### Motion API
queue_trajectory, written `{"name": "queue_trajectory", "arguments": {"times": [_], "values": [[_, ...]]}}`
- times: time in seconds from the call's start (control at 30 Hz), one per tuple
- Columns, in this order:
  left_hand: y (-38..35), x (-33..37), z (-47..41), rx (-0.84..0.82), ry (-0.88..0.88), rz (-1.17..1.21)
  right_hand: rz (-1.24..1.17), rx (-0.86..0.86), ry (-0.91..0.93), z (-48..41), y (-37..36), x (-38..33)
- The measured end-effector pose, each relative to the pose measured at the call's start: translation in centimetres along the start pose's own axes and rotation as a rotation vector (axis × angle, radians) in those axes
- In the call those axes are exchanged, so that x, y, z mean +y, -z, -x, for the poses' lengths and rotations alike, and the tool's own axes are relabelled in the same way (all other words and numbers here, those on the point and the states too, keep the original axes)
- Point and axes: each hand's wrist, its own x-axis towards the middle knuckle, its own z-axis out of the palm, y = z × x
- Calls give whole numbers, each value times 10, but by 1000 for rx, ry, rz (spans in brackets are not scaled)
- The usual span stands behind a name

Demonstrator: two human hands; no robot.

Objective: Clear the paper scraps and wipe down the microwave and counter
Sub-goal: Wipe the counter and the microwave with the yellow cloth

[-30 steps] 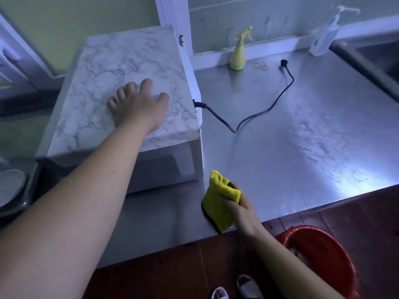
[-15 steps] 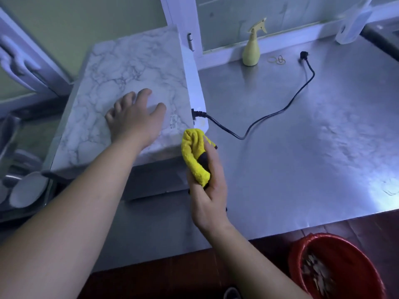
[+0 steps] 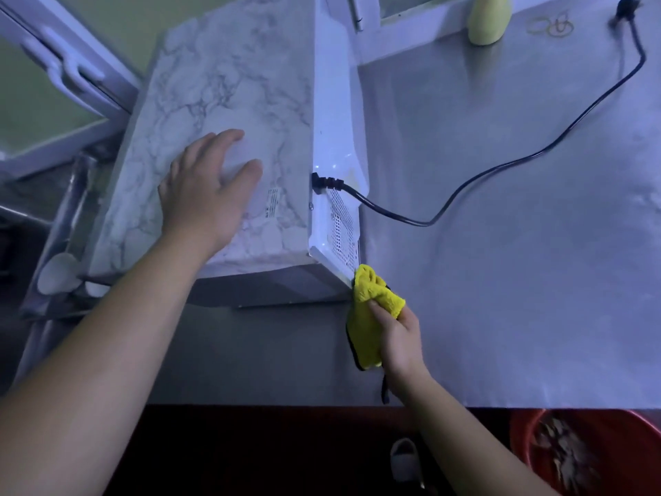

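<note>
Down goes the right hand point(image 3: 398, 338) with the yellow cloth point(image 3: 372, 302): half a second ago it was up by the top corner of the microwave point(image 3: 229, 84), and now it sits lower, at the bottom corner of the white side panel point(image 3: 336, 145), near the middle of the frame. Its fingers are curled tight round the cloth, and the top of the cloth touches that corner. The left hand point(image 3: 204, 195) has not left its spot; it lies flat on the marble top, left of middle, fingers straight and holding nothing. I think it is pressing down so the box does not slide. The step in hand looks like wiping the side of the microwave. The paper scraps point(image 3: 568, 460) seem to be done, since bits lie in the red bucket point(image 3: 518, 438) at the lower right. The counter point(image 3: 500, 298) fills the right side and probably still needs its wipe. Next, the cloth should rub up along the white panel. That calls for care, because the black cord point(image 3: 500, 170) comes out of the panel just above and could catch on the cloth. A spray bottle point(image 3: 486, 19) stands at the top of the frame, well away from both hands.
</note>
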Motion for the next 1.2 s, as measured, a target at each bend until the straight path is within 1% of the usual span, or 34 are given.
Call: {"name": "queue_trajectory", "arguments": {"times": [0.07, 0.1, 0.2, 0.27, 0.3, 0.37, 0.43, 0.47, 0.57, 0.63, 0.7, 0.73, 0.8, 0.83, 0.87, 0.9, 0.97, 1.07, 1.2], "values": [[1, 1, 1, 2, 8, 47, 19, -2, 83, 11, -2, -12], [2, 1, 1, 5, 9, 64, 62, -26, 174, 19, -5, -19], [2, 0, 2, 22, -5, 72, 163, -234, 550, 44, -17, -40], [2, 1, 0, 34, -11, 63, 235, -337, 737, 55, -34, -49], [2, 2, -1, 36, -8, 56, 275, -353, 803, 60, -45, -51], [2, 2, 0, 36, -2, 49, 336, -317, 857, 63, -62, -51], [2, 2, 1, 34, -3, 46, 329, -261, 854, 59, -69, -45], [2, 2, 0, 29, -5, 39, 281, -251, 823, 56, -69, -41], [2, 3, -2, 9, 1, -10, 108, -245, 658, 44, -60, -29], [2, 4, 0, -21, 5, -45, 122, -182, 534, 37, -49, -21], [4, 6, 0, -51, 10, -63, 165, -115, 342, 29, -33, -13], [5, 8, -2, -72, 32, -64, 177, -88, 201, 24, -23, -8], [6, 22, -13, -118, 144, -10, 182, -62, -64, 15, 1, 2], [3, 35, -19, -128, 214, 23, 178, -67, -143, 13, 12, 3], [-3, 48, -24, -134, 269, 25, 163, -68, -177, 12, 21, 3], [-10, 59, -26, -140, 292, -25, 136, -55, -180, 11, 27, 2], [-23, 71, -23, -131, 267, -139, 88, 9, -120, 8, 34, -3], [-28, 66, -23, -77, 243, -159, 121, 71, 24, -9, 29, -21], [-31, 64, -26, -41, 244, -163, 205, 7, 193, -47, -10, -43]]}}
